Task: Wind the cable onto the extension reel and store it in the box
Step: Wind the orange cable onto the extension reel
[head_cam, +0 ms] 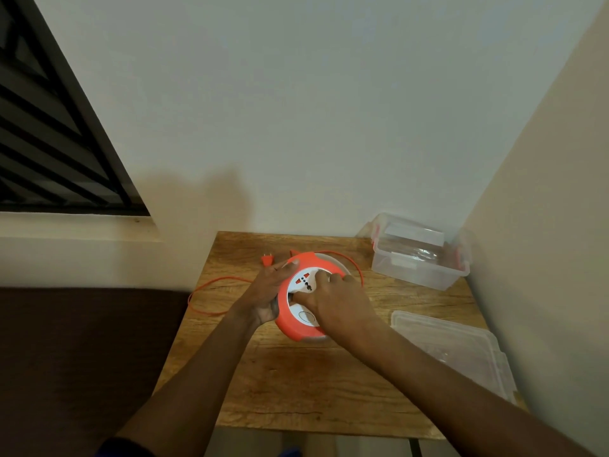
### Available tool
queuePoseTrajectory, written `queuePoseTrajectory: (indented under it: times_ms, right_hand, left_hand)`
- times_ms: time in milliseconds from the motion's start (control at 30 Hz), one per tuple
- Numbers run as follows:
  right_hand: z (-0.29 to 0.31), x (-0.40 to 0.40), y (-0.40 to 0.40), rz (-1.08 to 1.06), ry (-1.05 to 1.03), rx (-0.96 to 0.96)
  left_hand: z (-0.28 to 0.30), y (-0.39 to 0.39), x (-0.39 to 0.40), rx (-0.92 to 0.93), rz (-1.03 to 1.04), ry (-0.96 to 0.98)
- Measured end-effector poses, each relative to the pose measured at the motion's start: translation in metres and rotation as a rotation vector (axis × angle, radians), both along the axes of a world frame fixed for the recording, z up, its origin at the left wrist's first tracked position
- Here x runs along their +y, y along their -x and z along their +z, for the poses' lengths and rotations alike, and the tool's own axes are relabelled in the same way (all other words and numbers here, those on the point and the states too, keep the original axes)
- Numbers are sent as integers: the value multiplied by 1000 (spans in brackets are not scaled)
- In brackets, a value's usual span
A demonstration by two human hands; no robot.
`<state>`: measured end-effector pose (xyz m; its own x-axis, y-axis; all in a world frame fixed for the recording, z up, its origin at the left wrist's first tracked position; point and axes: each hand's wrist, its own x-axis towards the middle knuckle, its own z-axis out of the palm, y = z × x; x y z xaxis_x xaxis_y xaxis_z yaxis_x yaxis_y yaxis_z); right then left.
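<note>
While my left hand [267, 293] grips the orange extension reel [304, 296] mid-table, my right hand [336, 300] pinches its white hub (winding); loose cable [211, 285] trails toward the table's left edge.

A small wooden table [296, 384] stands in the corner of the room. Near its middle rests an orange and white extension reel [301, 328]. Its orange cable [211, 285] loops off toward nine o'clock and over the table's edge, with the plug [267, 259] lying at about eleven. A clear plastic box [420, 255] sits at two o'clock, and its clear lid [454, 347] lies flat at four.
</note>
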<state>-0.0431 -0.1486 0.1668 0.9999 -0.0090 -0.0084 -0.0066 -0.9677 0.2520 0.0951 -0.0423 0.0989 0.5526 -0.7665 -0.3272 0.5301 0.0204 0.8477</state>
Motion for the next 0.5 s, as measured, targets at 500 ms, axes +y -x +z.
queuePoseTrajectory:
  times_ms: [500]
  right_hand:
    - [-27,7,-2,-514,-583,-161]
  left_hand:
    - [-2,16,-7,-132,108,-44]
